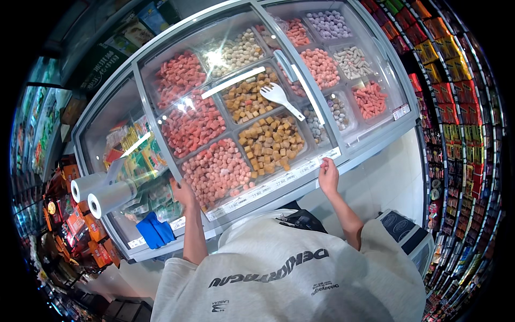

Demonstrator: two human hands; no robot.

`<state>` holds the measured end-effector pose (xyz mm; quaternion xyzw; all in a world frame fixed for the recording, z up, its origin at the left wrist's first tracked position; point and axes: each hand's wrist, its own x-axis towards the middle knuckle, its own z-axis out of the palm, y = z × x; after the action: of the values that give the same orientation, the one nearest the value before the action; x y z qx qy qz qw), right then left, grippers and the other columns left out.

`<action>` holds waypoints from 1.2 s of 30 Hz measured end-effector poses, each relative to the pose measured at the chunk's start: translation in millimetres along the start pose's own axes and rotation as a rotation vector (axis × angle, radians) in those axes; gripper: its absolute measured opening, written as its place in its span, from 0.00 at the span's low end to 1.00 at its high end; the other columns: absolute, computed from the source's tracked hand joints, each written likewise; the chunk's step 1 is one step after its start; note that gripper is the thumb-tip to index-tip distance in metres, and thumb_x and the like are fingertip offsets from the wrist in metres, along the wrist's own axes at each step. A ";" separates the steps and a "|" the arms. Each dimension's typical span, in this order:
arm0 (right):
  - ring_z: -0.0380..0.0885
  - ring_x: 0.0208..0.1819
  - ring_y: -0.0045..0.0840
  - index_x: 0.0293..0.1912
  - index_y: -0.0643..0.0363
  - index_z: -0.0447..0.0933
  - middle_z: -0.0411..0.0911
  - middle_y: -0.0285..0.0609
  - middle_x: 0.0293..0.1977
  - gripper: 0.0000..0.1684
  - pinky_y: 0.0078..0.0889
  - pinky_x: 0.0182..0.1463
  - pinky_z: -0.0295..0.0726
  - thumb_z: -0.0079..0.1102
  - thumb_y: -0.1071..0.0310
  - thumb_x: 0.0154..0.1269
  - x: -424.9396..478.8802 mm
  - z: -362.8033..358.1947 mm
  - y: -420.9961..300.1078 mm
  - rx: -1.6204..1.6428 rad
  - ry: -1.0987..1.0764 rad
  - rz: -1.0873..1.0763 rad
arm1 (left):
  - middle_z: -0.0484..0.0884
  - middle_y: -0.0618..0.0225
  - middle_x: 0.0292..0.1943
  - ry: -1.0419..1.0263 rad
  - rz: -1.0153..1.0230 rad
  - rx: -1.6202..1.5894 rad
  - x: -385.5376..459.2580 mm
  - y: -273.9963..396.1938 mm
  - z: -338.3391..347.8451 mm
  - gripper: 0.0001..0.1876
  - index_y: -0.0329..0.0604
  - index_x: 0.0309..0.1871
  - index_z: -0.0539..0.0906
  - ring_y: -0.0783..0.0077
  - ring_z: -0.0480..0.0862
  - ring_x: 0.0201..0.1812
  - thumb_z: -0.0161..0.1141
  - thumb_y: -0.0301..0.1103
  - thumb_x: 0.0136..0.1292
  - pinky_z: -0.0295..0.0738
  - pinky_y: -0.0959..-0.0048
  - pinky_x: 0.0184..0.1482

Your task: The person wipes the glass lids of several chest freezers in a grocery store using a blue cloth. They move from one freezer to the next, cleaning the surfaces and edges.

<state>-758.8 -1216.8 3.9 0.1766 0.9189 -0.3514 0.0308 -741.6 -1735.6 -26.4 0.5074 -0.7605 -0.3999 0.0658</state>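
In front of me stands a chest freezer (225, 213) with framed glass lids. My left hand (186, 193) is at the near end of a lid's metal frame (155, 116), its fingers bent around the edge. My right hand (329, 175) has its fingers curled at the front rim, by the strip of price labels (277, 183). Between my hands, plastic bins hold pink balls (217, 171), brown cubes (271, 141) and red pieces (193, 124), seemingly frozen food. A white slotted serving spoon (281, 100) lies over the cubes; whether above or below the glass, I cannot tell.
Two rolls of clear plastic bags (112, 198) and a blue cloth or glove (155, 231) sit on the freezer's left side. Packaged goods (141, 161) lie under the left glass. Shelves of packets (454, 100) rise at the right. A dark-topped box-like unit (406, 233) stands behind my right elbow.
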 end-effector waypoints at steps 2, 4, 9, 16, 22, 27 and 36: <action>0.81 0.43 0.43 0.58 0.62 0.75 0.80 0.46 0.38 0.24 0.45 0.51 0.79 0.53 0.78 0.61 -1.2 -0.3 10.0 -0.062 0.037 -0.009 | 0.85 0.47 0.55 -0.023 -0.011 -0.004 -23.7 30.6 5.8 0.27 0.29 0.59 0.82 0.45 0.85 0.56 0.60 0.44 0.66 0.75 0.58 0.60; 0.80 0.45 0.43 0.61 0.62 0.74 0.79 0.47 0.40 0.28 0.45 0.53 0.78 0.53 0.79 0.59 0.5 1.8 10.7 -0.083 0.034 -0.025 | 0.83 0.45 0.57 0.025 0.003 0.034 -21.1 19.6 12.8 0.28 0.30 0.60 0.82 0.43 0.83 0.59 0.60 0.45 0.66 0.73 0.56 0.63; 0.76 0.54 0.45 0.66 0.63 0.70 0.76 0.50 0.49 0.32 0.46 0.59 0.75 0.55 0.78 0.60 19.2 -4.1 17.2 -0.214 0.104 -0.013 | 0.74 0.39 0.66 0.004 0.049 0.092 -30.0 12.2 18.8 0.30 0.32 0.66 0.75 0.42 0.73 0.69 0.63 0.43 0.65 0.66 0.53 0.70; 0.70 0.65 0.53 0.70 0.66 0.66 0.70 0.57 0.66 0.34 0.53 0.67 0.71 0.59 0.64 0.69 138.2 -21.8 46.7 -0.594 0.379 -0.116 | 0.54 0.45 0.81 0.175 0.201 0.445 -38.6 5.5 9.4 0.43 0.31 0.76 0.61 0.45 0.53 0.81 0.61 0.54 0.68 0.52 0.41 0.77; 0.68 0.67 0.51 0.70 0.64 0.66 0.72 0.57 0.63 0.32 0.57 0.66 0.71 0.55 0.56 0.74 166.8 6.6 39.1 -0.515 0.238 0.004 | 0.49 0.47 0.83 0.094 0.115 0.497 -36.6 -9.3 7.9 0.49 0.28 0.80 0.55 0.47 0.48 0.84 0.51 0.64 0.73 0.49 0.38 0.78; 0.70 0.64 0.50 0.69 0.60 0.68 0.73 0.55 0.58 0.32 0.55 0.64 0.73 0.56 0.53 0.74 152.2 10.0 14.8 -0.564 0.289 0.185 | 0.51 0.49 0.83 0.094 0.142 0.491 -35.2 -10.5 16.0 0.44 0.28 0.79 0.57 0.47 0.50 0.83 0.48 0.60 0.77 0.51 0.38 0.77; 0.70 0.63 0.52 0.68 0.62 0.71 0.74 0.58 0.58 0.31 0.55 0.65 0.71 0.58 0.54 0.73 153.0 14.7 19.0 -0.508 0.254 0.066 | 0.54 0.54 0.83 0.176 0.164 0.398 -31.0 -27.5 24.5 0.38 0.34 0.80 0.58 0.51 0.53 0.83 0.47 0.54 0.79 0.49 0.38 0.78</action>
<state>-896.4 -1167.0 -46.8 0.2357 0.9678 -0.0836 -0.0297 -719.5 -1701.4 -51.9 0.4799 -0.8543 -0.1896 0.0628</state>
